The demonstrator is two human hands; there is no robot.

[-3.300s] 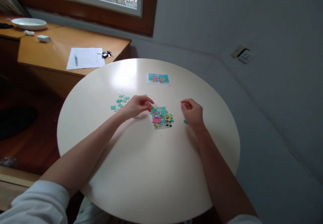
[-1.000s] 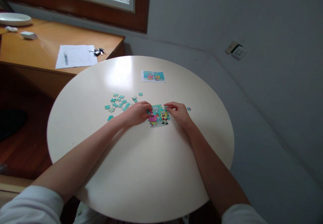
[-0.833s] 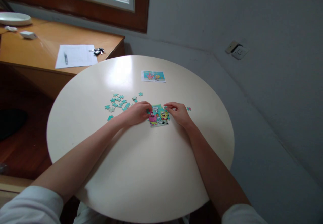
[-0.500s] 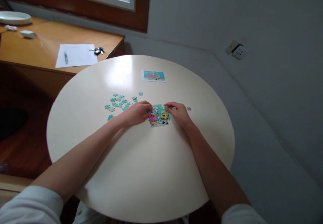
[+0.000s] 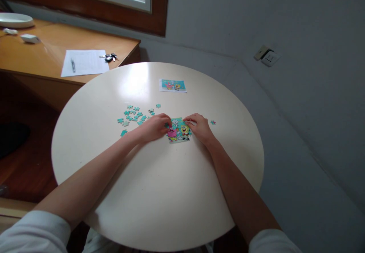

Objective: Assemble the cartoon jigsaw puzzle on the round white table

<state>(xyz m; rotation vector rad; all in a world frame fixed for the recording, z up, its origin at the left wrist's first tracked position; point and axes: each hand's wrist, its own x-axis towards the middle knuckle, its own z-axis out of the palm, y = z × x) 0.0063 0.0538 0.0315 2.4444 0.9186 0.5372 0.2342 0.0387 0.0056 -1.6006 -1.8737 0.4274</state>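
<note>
A partly assembled jigsaw puzzle [image 5: 178,133] lies on the round white table [image 5: 159,192], showing pink, yellow and pale-teal cartoon figures. My left hand [image 5: 155,127] is closed at the puzzle's left edge, its fingertips curled against that side. At the upper right corner, my right hand [image 5: 199,127] pinches a small teal puzzle piece between thumb and fingers, right against the assembled part. The fingers partly cover that piece. Left of the puzzle, several loose teal pieces [image 5: 132,112] are scattered. One loose piece [image 5: 213,122] lies to the right of my right hand.
Farther back on the table is a small printed picture [image 5: 173,85] of the cartoon figures. A wooden desk [image 5: 85,40] at the left bears paper [image 5: 88,63], a pen, keys [image 5: 110,57] and a white tray [image 5: 15,20]. A wall with a socket [image 5: 269,58] stands at the right.
My right hand has shifted slightly left and toward the far edge, bringing its fingertips closer to the puzzle's upper right corner. My left hand stays at the left edge.
</note>
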